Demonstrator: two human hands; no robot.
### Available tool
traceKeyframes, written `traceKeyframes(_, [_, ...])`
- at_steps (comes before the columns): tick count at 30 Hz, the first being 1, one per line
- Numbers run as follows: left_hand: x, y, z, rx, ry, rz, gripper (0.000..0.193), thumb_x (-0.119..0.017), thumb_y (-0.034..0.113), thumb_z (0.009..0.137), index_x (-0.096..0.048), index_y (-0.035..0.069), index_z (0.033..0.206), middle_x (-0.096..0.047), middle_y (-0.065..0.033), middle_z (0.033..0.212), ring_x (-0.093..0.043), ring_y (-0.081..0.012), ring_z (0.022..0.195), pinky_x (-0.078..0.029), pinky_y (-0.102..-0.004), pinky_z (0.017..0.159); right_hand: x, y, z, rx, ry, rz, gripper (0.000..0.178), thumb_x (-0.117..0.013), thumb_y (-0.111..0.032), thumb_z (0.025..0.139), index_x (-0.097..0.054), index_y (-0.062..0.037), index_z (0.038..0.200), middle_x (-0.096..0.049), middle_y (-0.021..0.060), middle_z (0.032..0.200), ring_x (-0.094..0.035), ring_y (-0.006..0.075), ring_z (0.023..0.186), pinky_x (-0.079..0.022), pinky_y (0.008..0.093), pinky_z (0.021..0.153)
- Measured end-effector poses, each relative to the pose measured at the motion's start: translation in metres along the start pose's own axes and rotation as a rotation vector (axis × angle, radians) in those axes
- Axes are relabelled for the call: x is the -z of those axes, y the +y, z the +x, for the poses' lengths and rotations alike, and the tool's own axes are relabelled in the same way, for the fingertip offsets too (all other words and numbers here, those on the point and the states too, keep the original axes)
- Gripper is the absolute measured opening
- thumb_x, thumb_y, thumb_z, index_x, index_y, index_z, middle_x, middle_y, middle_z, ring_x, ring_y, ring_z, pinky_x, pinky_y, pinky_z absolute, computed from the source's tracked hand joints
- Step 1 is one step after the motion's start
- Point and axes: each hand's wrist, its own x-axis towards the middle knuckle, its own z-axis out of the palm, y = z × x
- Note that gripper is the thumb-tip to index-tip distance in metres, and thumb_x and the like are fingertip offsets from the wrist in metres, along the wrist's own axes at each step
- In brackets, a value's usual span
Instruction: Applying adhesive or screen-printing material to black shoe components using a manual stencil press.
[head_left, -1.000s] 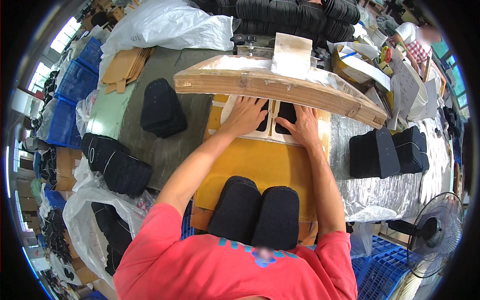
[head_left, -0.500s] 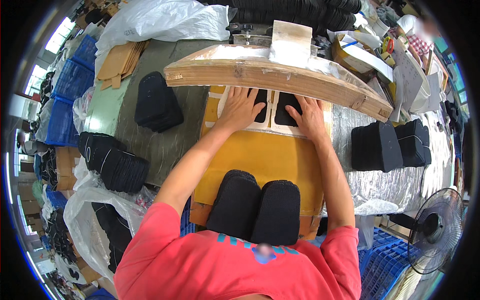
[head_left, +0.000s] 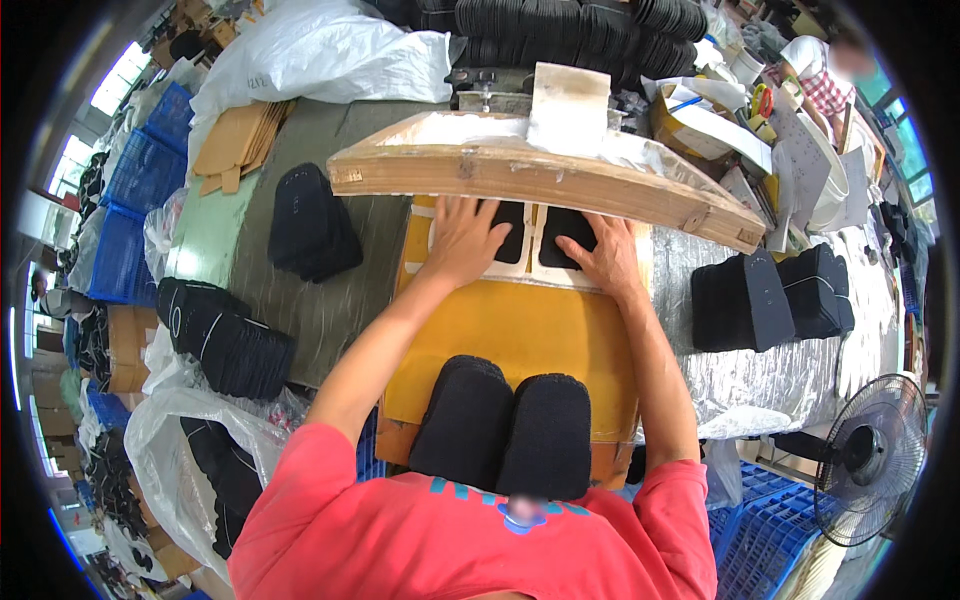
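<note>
Two black insole-shaped pieces lie side by side in white cut-out frames on the yellow board (head_left: 510,325). My left hand (head_left: 464,240) rests with fingers spread at the edge of the left black piece (head_left: 512,228). On the right black piece (head_left: 562,236), my right hand (head_left: 606,254) lies open, thumb pointing inward. Above both hands stands a raised wooden screen frame (head_left: 540,172), which hides the far ends of the pieces and some fingertips. Close to my body, two stacks of black insoles (head_left: 462,425) (head_left: 546,437) sit on the board's near end.
More black insole stacks stand left (head_left: 312,225) and right (head_left: 742,300) on the table. Cardboard pieces (head_left: 240,145) and a white sack (head_left: 330,60) lie far left. A fan (head_left: 870,455) and blue crates (head_left: 765,510) are at lower right. Another person (head_left: 825,75) is far right.
The whole view has shifted slightly, so the bench and frame appear a little lower. My hands stay over the black pieces, fingers still spread.
</note>
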Motion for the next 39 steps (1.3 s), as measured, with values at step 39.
traceKeyframes(39, [0.056, -0.028, -0.121, 0.37, 0.15, -0.882, 0.024, -0.057, 0.008, 0.086, -0.058, 0.005, 0.109, -0.025, -0.0211, 0.16, -0.033, -0.0318, 0.145, -0.03, -0.0386, 0.113, 0.003, -0.08, 0.145, 0.194, -0.045, 0.009, 0.013, -0.063, -0.009, 0.081, -0.061, -0.0073, 0.093, -0.066, 0.0126, 0.092, -0.063, 0.0353, 0.09, -0.047, 0.0459, 0.082])
